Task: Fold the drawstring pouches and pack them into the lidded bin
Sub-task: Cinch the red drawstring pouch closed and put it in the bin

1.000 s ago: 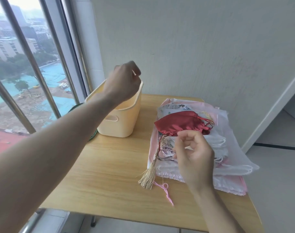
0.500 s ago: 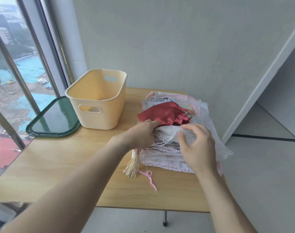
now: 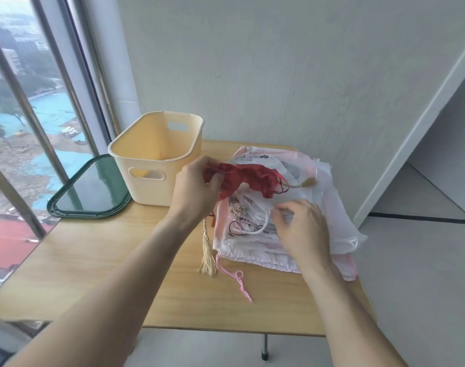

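The left hand (image 3: 197, 189), having left the bin (image 3: 157, 157), is now gripping the red pouch (image 3: 249, 178); the right hand (image 3: 302, 229) is pinching the pile's white cord (image 3: 255, 231): folding is beginning.

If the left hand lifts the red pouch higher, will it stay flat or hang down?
The red pouch will probably hang limp: it already crumples and sags where the left hand grips it. It looks light and thin. Its cords may trail behind and could snag the pile of pouches.
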Motion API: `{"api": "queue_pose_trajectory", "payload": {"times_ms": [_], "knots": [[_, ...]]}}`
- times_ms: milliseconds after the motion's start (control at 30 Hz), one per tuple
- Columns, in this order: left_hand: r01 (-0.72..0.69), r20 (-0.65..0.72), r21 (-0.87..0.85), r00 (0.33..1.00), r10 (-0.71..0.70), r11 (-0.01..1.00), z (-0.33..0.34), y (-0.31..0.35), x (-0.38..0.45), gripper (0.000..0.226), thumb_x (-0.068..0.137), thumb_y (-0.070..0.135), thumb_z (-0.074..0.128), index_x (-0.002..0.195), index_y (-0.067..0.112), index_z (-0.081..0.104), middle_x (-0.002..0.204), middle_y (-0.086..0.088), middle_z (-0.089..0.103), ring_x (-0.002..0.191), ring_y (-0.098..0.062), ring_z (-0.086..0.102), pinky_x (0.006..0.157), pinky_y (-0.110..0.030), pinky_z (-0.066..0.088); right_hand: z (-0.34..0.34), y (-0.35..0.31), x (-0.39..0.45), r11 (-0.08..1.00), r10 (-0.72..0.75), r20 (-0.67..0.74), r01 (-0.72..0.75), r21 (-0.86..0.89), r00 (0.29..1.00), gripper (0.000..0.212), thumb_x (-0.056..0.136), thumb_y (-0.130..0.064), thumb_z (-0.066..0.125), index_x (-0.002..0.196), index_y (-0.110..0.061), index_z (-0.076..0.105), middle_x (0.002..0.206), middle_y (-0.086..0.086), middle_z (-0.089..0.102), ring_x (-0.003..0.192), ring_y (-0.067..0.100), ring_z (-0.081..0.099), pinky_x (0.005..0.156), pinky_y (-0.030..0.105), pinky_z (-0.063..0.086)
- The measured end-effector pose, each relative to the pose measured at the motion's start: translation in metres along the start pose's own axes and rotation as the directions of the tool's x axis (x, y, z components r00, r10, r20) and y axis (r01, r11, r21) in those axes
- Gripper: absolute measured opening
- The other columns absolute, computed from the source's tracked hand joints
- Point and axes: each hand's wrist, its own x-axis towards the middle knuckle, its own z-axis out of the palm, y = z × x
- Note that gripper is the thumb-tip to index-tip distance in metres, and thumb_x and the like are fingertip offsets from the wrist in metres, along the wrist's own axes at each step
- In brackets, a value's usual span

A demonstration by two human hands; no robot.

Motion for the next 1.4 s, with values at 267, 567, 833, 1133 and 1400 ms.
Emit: {"api": "queue_pose_trajectory", "payload": {"times_ms": [267,567,833,1133,1400], "knots": [[-0.039,0.047,-0.075,0.998,0.042,0.996,-0.032,0.012,-0.035,0.011,0.097,0.012,0.057,0.096,0.021,0.065,0.082,0.009,0.071,0.074,-0.002,0.066,0.066,-0.023,0.053,-0.009,-0.030,-0.011,0.964,-0.116,-0.167,0.151,0.221,0.979,0.085,0.074,-0.027,0.085,0.145,-0.010,0.041,0.141,0.010,0.045,0.136,0.025,0.038,0.114,0.035,0.033],[-0.095,0.330,0.263,0.944,0.003,0.960,-0.046,-0.024,-0.065,0.011,0.090,0.028,0.064,0.083,0.019,0.065,0.069,0.005,0.066,0.063,-0.016,0.060,0.062,-0.038,0.052,-0.011,-0.046,-0.043,0.882,-0.287,0.085,0.228,0.412,0.954,0.017,0.092,-0.014,0.069,0.081,-0.027,0.072,0.079,-0.013,0.063,0.078,0.004,0.060,0.069,0.016,0.043],[0.011,0.252,0.357,0.962,-0.108,0.934,-0.067,-0.034,-0.055,0.030,0.086,0.038,0.073,0.068,0.019,0.060,0.052,0.010,0.055,0.052,-0.004,0.052,0.046,-0.016,0.035,-0.017,-0.035,-0.036,0.912,-0.233,0.150,0.163,0.375,0.961,0.047,0.105,-0.025,0.052,0.061,-0.018,0.036,0.053,-0.010,0.031,0.052,0.008,0.032,0.052,0.021,0.027],[0.101,0.374,0.266,0.906,-0.200,0.959,-0.091,-0.041,-0.050,0.005,0.086,0.016,0.076,0.081,0.015,0.078,0.053,0.003,0.067,0.044,-0.003,0.057,0.043,-0.014,0.043,-0.034,-0.018,-0.028,0.859,-0.155,0.415,-0.085,0.505,0.897,0.037,0.071,-0.054,0.078,0.092,-0.024,0.074,0.086,-0.004,0.074,0.081,0.012,0.069,0.076,0.025,0.054],[0.089,0.373,0.299,0.906,-0.202,0.950,-0.093,-0.045,-0.047,0.024,0.097,0.018,0.061,0.076,0.010,0.067,0.064,0.003,0.073,0.056,-0.016,0.069,0.052,-0.038,0.057,-0.036,-0.007,-0.026,0.874,-0.152,0.402,-0.067,0.481,0.903,0.015,0.083,-0.010,0.080,0.090,-0.023,0.076,0.084,-0.002,0.076,0.081,0.018,0.070,0.075,0.028,0.057]]}}
